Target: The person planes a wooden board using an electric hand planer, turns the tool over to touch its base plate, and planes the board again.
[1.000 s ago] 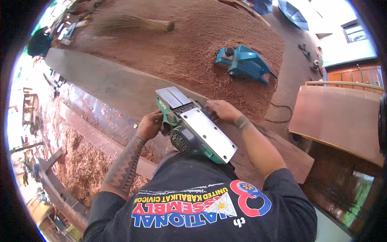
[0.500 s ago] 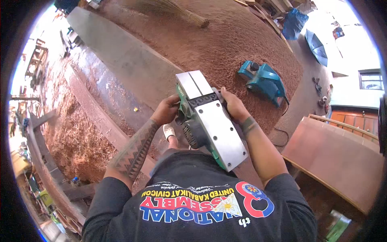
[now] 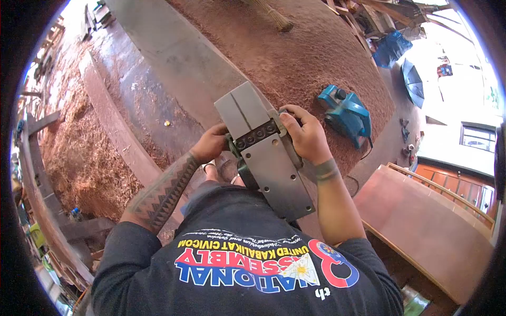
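Observation:
Held in front of my belly is an electric planer (image 3: 274, 171), turned over so its flat metal sole and the bolted cutter block face up. My left hand (image 3: 211, 143) grips its left side near the cutter block; the fingertips go out of sight behind the body. On the other side my right hand (image 3: 307, 136) is closed around the edge, with the thumb near the front plate. A second, teal electric planer (image 3: 348, 115) rests on the shavings to the right, apart from my hands.
A long grey board (image 3: 168, 47) runs away ahead of me. To the left lies a narrow plank (image 3: 113, 113) among heaped wood shavings (image 3: 79, 158). A broom (image 3: 274, 17) is at the top. A wide wooden panel (image 3: 421, 226) stands at right, and an umbrella (image 3: 412, 83) lies beyond the planer.
The planer in my hands has tilted, its sole now darker and its front end turned further left. My right hand has shifted its fingers on the edge. The view has swung slightly.

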`<state>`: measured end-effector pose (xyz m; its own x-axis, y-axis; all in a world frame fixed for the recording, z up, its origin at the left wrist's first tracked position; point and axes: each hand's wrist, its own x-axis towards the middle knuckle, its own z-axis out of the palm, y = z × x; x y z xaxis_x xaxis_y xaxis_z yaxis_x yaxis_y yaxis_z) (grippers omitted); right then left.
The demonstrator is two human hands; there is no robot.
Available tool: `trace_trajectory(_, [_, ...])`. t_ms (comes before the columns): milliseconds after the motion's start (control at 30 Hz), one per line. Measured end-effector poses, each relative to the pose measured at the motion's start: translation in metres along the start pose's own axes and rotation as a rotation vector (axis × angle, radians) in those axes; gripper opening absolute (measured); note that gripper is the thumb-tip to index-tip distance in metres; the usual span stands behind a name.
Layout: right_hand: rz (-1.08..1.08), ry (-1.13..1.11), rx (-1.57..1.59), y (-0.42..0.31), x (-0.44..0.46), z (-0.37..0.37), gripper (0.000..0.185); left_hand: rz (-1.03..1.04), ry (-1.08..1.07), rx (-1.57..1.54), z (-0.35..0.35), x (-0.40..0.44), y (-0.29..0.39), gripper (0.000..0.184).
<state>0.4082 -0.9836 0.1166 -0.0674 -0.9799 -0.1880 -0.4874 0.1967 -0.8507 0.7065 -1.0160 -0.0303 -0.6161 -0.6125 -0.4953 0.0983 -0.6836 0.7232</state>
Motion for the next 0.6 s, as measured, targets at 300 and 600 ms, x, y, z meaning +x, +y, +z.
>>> trace_trajectory(300, [-0.052,0.097,0.052,0.028,0.004,-0.003,0.036,0.07,-0.001,-0.398,0.048,-0.019,-0.005,0.067])
trace_trajectory(600, [-0.029,0.149,0.199,0.05,0.014,-0.008,0.035,0.177,-0.053,-0.036,0.083,0.012,0.055,0.073])
